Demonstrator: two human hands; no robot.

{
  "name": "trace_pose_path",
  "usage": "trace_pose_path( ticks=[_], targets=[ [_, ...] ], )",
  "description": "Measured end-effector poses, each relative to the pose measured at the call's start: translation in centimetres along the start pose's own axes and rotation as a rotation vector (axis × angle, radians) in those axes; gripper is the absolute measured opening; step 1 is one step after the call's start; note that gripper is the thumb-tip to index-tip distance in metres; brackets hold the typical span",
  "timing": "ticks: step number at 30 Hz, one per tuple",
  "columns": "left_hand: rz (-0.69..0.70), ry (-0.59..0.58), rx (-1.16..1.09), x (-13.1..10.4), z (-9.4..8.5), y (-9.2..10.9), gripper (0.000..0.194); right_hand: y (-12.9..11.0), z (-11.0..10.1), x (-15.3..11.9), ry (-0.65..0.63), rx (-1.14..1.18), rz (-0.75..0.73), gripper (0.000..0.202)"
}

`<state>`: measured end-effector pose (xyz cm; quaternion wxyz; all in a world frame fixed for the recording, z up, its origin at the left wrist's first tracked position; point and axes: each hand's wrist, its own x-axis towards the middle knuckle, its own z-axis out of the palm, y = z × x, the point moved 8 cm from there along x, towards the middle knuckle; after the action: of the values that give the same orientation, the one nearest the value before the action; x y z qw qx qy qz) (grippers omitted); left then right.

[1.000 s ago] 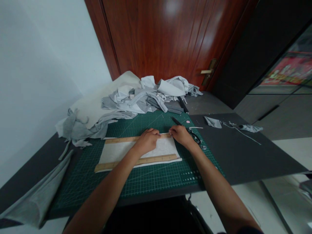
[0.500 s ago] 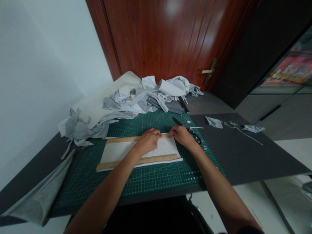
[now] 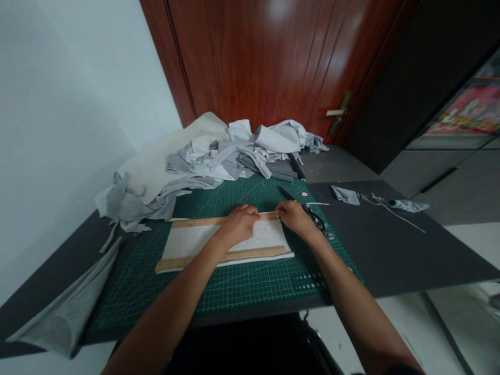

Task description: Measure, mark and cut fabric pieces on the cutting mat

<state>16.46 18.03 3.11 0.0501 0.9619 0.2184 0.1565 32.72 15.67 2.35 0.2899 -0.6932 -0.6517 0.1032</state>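
Observation:
A pale rectangle of cloth (image 3: 191,240) lies on the green cutting mat (image 3: 250,284). One wooden ruler (image 3: 199,222) runs along its far edge, and a second wooden ruler (image 3: 253,254) along its near edge. My left hand (image 3: 241,223) presses down on the far ruler and cloth, its fingers close together. At the far right corner of the cloth, my right hand (image 3: 291,214) pinches the edge beside the ruler's end. Black scissors (image 3: 315,219) lie partly behind my right hand.
Grey and white cloth scraps (image 3: 234,156) are heaped at the back, before a brown door (image 3: 250,62). A grey cloth (image 3: 74,307) hangs over the front left edge. Small scraps (image 3: 346,195) and strings lie on the dark table (image 3: 390,250) at right.
The view has shifted very slightly. Both hands stay in nearly the same places on the cloth and ruler.

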Motion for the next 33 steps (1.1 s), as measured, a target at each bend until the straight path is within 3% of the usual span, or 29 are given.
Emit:
trace_pose_path(
  ticks=[10, 20, 33],
  targets=[
    [0.005, 0.007, -0.028, 0.0, -0.1, 0.1, 0.042, 0.0, 0.1, 0.5, 0.039, 0.010, 0.005, 0.022],
    [-0.003, -0.002, -0.024, 0.0, -0.1, 0.1, 0.041, 0.0, -0.2, -0.7, -0.061, 0.077, 0.072, 0.014],
    [0.005, -0.021, -0.055, -0.1, -0.6, 0.4, 0.042, 3.9, -3.5, 0.0, 0.012, 0.405, 0.234, 0.010]
  ],
)
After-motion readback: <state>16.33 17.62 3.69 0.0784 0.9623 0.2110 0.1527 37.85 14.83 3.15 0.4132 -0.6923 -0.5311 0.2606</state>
